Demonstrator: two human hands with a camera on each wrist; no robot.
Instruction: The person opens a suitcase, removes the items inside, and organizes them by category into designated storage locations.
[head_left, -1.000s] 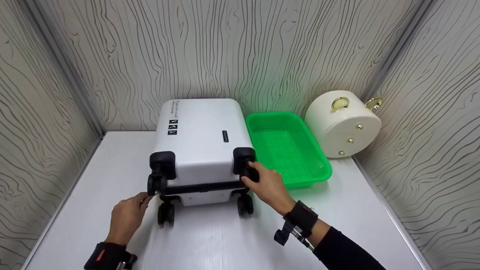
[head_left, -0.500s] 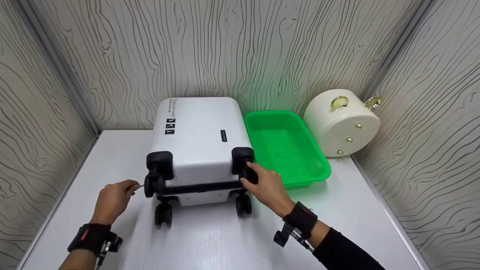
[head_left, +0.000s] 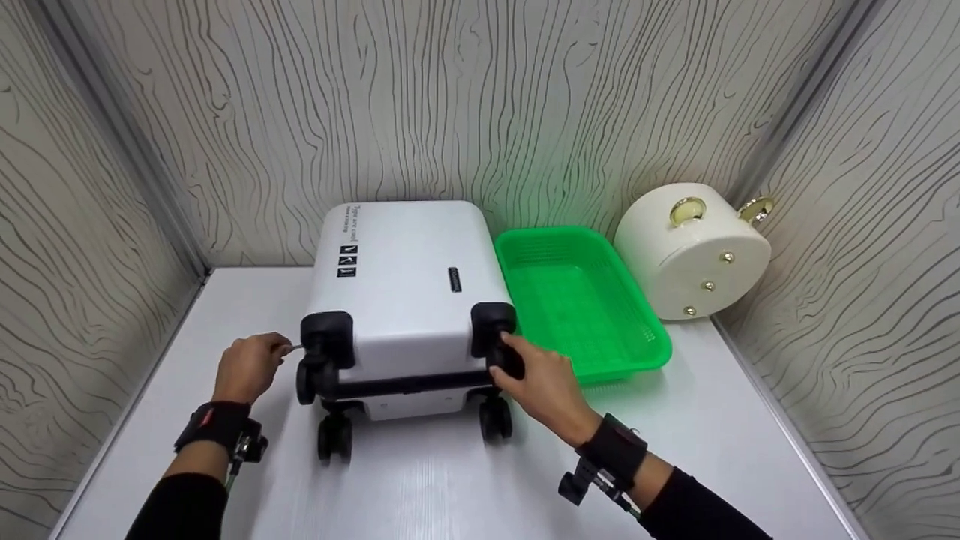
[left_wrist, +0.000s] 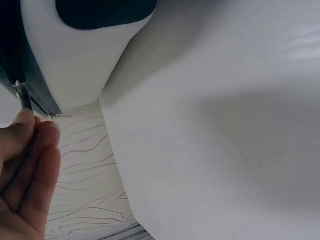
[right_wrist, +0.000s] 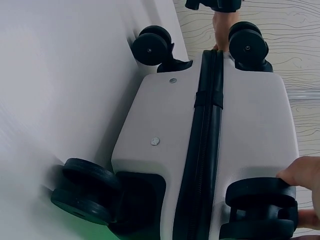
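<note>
The white suitcase (head_left: 409, 274) lies between the left hand (head_left: 249, 367), pinching its zipper pull (left_wrist: 25, 99), and the right hand (head_left: 546, 381), gripping a wheel (right_wrist: 261, 191).

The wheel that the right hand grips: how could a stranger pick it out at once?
On the white table lies a white suitcase with four black wheels at its near end. Take the upper pair, then the side nearer the green basket. That wheel alone has the right hand on it.

Left hand (left_wrist: 25, 170) cropped in wrist view, suitcase label (head_left: 454, 280) seemingly illegible
</note>
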